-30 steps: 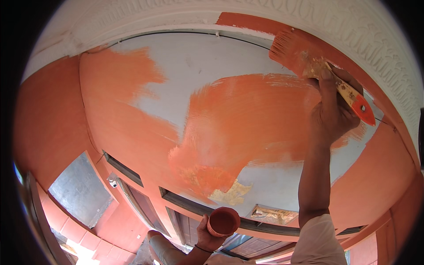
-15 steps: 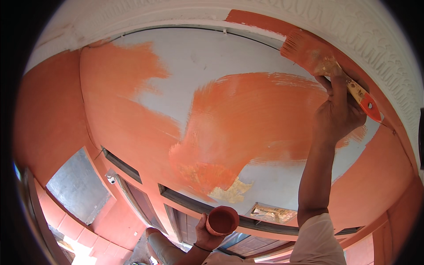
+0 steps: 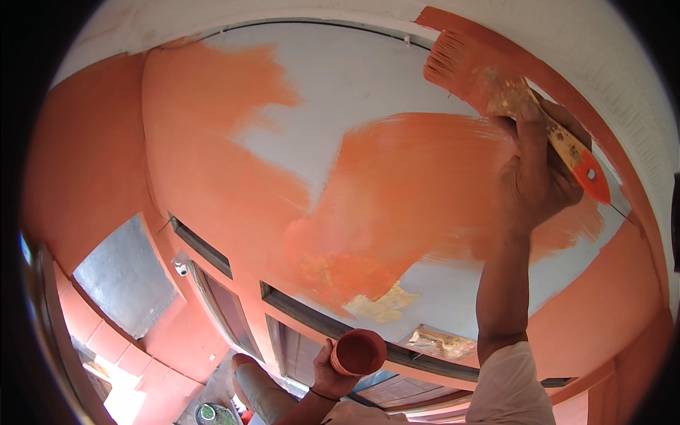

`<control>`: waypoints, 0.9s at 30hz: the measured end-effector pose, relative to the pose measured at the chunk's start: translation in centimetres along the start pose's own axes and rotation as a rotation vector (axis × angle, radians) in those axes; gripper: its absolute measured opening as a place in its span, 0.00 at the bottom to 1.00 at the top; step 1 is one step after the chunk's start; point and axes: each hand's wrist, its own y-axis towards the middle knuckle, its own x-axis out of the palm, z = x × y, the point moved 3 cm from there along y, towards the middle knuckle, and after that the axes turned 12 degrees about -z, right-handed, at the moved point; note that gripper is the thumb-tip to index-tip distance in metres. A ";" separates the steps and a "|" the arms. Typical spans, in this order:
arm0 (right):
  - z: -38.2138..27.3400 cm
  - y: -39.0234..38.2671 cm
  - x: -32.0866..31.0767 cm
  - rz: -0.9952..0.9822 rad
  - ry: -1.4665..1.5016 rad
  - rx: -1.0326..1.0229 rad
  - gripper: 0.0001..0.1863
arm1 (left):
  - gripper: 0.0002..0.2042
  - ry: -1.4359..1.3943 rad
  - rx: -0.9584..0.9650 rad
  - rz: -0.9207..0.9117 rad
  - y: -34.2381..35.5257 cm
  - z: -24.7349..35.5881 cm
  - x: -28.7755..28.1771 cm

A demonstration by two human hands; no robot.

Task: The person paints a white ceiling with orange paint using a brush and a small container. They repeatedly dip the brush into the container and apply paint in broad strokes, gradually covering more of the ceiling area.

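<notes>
My right hand (image 3: 533, 173), raised at the upper right, is closed round a wide paintbrush (image 3: 558, 138). Its wooden handle has a red-orange end, and its bristles are coated in orange paint. The bristles point up and left, in front of the wall's top edge near a dark orange band (image 3: 489, 35); whether they touch it I cannot tell. Low in the middle, my left hand (image 3: 331, 377) grips a small round cup (image 3: 358, 353) of reddish-orange paint. Facing me, the wall (image 3: 418, 184) carries broad orange strokes with pale grey patches between them.
White moulding (image 3: 623, 71) curves along the top right. A thin black cable (image 3: 312, 22) runs under it. Narrow dark vent slots (image 3: 301, 308) and a small picture panel (image 3: 439, 343) sit lower on the wall. At the lower left are a small white camera (image 3: 180, 263) and a grey pane (image 3: 127, 276).
My right hand has carried the brush leftward along the wall's top, closer to the left end of the dark orange band. The view has turned slightly; my left hand still holds the cup.
</notes>
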 end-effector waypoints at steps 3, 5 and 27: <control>1.3 0.6 2.5 -0.014 0.082 -0.013 0.08 | 0.37 -0.051 0.005 -0.028 -0.5 0.4 0.2; 1.7 1.3 3.3 -0.022 0.094 -0.019 0.08 | 0.37 -0.046 0.008 -0.002 -0.6 0.5 0.6; 2.0 2.2 4.3 0.038 -0.032 0.066 0.08 | 0.36 -0.075 0.004 0.003 -0.4 1.8 -0.2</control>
